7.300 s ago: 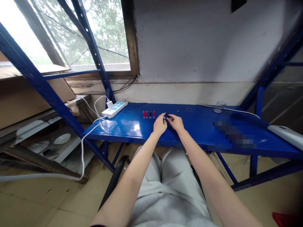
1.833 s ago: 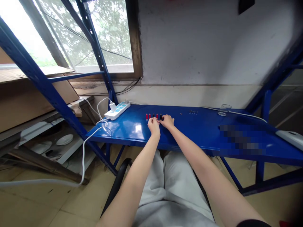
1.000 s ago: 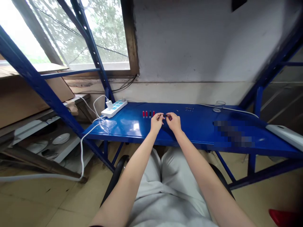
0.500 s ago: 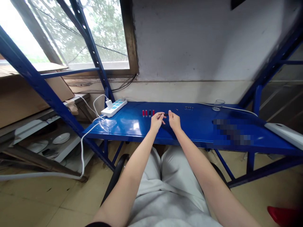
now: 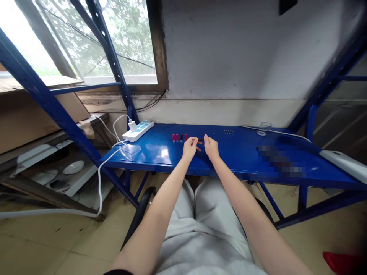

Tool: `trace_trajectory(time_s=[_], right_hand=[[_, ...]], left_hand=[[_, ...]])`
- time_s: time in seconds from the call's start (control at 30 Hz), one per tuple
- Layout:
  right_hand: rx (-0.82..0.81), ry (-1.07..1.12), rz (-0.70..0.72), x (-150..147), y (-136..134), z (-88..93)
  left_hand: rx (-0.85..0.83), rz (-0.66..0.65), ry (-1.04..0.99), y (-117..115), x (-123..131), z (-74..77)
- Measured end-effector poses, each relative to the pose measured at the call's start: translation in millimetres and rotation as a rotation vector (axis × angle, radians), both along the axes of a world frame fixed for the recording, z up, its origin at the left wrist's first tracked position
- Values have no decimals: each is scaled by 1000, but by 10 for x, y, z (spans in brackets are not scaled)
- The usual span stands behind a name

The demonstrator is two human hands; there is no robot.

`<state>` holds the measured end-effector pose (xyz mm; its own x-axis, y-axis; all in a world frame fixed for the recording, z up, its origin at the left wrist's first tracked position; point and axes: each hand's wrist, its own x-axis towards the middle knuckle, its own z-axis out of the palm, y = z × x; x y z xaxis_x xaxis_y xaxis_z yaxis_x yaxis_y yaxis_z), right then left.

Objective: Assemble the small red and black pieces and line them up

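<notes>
My left hand (image 5: 189, 148) and my right hand (image 5: 211, 148) are close together just above the blue table, in the middle of the view. Between them runs a small dark stick-like piece (image 5: 201, 139), pinched at each end by the fingertips; its exact kind is too small to make out. Left of my left hand, several small tubes stand in a row: red ones (image 5: 173, 138) and a black one (image 5: 181, 138) with pale bottoms. The rightmost red tube (image 5: 185, 136) is partly hidden behind that hand.
Several tiny pieces (image 5: 228, 132) lie in a row toward the back of the blue table (image 5: 241, 152). A clear glass (image 5: 264, 129) stands at the back right, near a blurred-out dark item (image 5: 279, 160). A white power strip (image 5: 138, 131) with cables occupies the left end.
Both hands stay in nearly the same place on the dark piece. The fingers of my left hand have shifted slightly.
</notes>
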<state>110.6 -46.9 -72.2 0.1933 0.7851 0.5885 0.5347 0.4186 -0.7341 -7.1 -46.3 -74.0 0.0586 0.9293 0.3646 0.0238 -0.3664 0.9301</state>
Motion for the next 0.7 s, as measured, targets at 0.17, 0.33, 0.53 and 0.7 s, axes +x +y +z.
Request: trace_trajectory(time_s=[0.17, 0.33, 0.53, 0.7], right_hand=[[-16, -23, -3, -9, -7, 3], [-14, -37, 0, -14, -1, -8], [-2, -45, -4, -12, -7, -3], [0, -46, -2, -17, -21, 4]], left_hand=[[17, 25, 38, 28, -4, -36], [-18, 42, 47, 30, 7, -40], [-46, 53, 35, 25, 14, -27], [-80, 67, 30, 21, 1, -37]])
